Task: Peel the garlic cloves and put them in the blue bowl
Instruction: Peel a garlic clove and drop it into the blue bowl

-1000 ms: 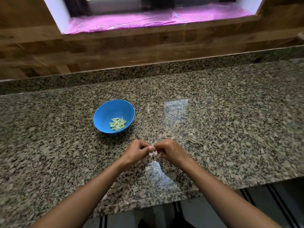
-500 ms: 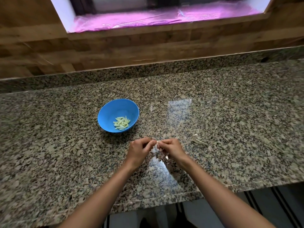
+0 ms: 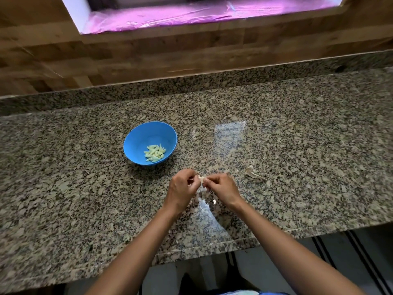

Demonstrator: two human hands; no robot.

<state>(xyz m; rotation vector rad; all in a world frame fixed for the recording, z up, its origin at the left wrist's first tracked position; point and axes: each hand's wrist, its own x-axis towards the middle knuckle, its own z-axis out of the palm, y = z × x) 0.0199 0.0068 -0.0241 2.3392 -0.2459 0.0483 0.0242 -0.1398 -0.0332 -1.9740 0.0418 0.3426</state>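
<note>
Papery garlic clove [image 3: 201, 179], curled hands [image 3: 183, 189]

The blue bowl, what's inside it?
The blue bowl holds a small heap of pale, peeled garlic cloves toward its near side. The rest of the inside shows bare blue. Whatever lies beneath the heap is covered.

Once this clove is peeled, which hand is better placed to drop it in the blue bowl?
Probably the left hand: the blue bowl sits on its side, whereas the right hand would have to cross over. Both pinch the garlic clove.
</note>
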